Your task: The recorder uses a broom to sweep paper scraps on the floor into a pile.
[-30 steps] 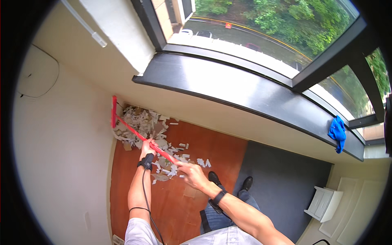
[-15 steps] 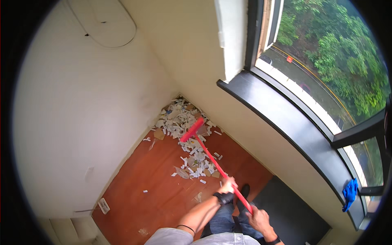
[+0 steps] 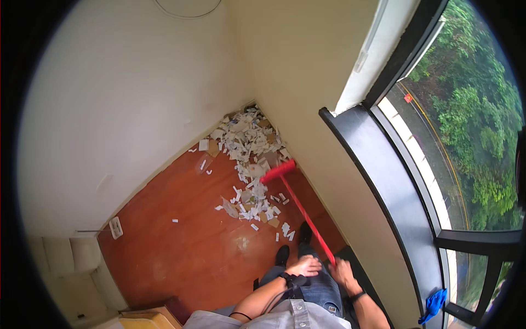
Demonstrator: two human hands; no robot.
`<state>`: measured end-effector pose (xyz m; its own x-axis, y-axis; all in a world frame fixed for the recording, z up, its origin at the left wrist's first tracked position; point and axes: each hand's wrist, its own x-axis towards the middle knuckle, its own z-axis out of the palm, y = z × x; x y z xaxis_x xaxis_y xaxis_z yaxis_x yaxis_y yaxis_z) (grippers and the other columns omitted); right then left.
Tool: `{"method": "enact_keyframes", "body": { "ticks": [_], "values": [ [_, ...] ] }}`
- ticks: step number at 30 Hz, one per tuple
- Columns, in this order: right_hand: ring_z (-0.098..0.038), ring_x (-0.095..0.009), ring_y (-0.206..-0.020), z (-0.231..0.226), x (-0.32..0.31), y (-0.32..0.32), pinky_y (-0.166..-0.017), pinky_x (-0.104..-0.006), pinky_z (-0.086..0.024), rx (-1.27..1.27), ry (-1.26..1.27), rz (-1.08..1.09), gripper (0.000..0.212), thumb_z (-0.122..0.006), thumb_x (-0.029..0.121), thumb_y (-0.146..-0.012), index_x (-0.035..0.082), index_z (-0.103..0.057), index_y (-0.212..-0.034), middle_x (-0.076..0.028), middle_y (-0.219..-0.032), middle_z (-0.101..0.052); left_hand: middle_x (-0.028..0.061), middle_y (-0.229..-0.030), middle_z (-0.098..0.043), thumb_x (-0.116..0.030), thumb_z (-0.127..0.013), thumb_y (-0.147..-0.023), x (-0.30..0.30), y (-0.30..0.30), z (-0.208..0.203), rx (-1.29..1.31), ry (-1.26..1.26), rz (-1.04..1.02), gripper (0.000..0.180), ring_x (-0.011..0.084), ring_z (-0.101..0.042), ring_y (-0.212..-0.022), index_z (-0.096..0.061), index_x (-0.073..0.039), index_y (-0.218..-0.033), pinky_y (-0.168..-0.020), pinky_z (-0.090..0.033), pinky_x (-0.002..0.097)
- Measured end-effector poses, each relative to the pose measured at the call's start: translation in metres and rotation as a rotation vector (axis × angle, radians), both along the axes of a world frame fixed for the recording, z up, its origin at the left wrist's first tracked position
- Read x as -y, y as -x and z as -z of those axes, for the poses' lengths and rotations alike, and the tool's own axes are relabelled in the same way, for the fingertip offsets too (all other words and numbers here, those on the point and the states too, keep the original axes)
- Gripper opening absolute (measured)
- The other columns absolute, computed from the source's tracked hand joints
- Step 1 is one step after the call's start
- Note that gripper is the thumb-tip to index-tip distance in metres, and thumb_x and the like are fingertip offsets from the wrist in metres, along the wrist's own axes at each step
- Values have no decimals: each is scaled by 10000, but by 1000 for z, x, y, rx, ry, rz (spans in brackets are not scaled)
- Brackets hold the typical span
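A red broom point(image 3: 304, 211) slants from my body toward the corner. Its wide red head rests near the right wall, at the edge of the paper scraps point(image 3: 246, 137). My right hand point(image 3: 343, 273) is closed around the upper end of the handle. My left hand point(image 3: 306, 266) is off the handle, a little to its left and in front of my thigh; its fingers are loosely bent and nothing shows in them. The scraps, white with some brown pieces, heap up in the corner and trail toward my feet.
Walls meet at the corner behind the heap. A dark window sill point(image 3: 378, 170) runs along my right, with a blue cloth point(image 3: 434, 306) on it. A white socket box point(image 3: 115, 227) lies by the left wall. Brown and yellow furniture point(image 3: 150, 319) stands at the lower left.
My left hand has let go of the handle. The broom head has moved out of the pile toward the right wall and nearer to me. The view has shifted.
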<state>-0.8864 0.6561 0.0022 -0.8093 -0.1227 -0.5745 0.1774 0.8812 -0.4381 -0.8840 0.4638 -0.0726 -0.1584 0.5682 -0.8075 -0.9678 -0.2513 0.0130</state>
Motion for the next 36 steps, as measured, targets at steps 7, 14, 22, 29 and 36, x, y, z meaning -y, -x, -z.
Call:
{"method": "enact_keyframes", "body": {
  "ticks": [7, 14, 22, 29, 36],
  "values": [
    [-626, -414, -839, 24, 122, 197, -719, -475, -518, -92, -75, -100, 268, -579, 207, -782, -6, -626, -937, -259, -883, -634, 158, -1148, -569, -191, -495, -907, 89, 36, -10, 0, 147, -458, 111, 304, -583, -1038, -478, -122, -992, -854, -490, 440],
    [-658, -323, -611, -42, 131, 165, -543, -381, -536, -445, -257, -366, 135, -562, 78, -754, -2, -497, -840, -183, -661, -640, 137, -1071, -600, -171, -474, -926, 92, 40, -16, -15, 178, -627, 184, 288, -598, -1017, -405, -140, -1093, -832, -489, 414],
    [-596, -449, -741, -110, 28, 41, -647, -496, -488, -19, -40, -105, 197, -646, 130, -727, -3, -540, -826, -270, -741, -601, 160, -1120, -595, -329, -533, -898, 9, 47, -18, 57, -31, -558, 370, 279, -581, -1051, -466, -79, -1163, -907, -454, 404],
    [-588, -232, -609, -107, -1, -24, -603, -384, -462, 203, -23, 228, 216, -698, 159, -743, 9, -648, -889, -162, -646, -590, 86, -1024, -619, -337, -539, -891, -46, 18, -12, 63, -98, -258, 261, 256, -601, -928, -539, -116, -1030, -824, -499, 398],
    [-659, -350, -767, 0, 49, 48, -669, -420, -516, 174, 254, 332, 245, -623, 184, -748, 14, -658, -920, -197, -781, -660, 16, -914, -608, -298, -502, -916, -26, 19, -15, -92, 73, -401, 174, 197, -595, -857, -543, -169, -1025, -733, -503, 388]
  ]
}}
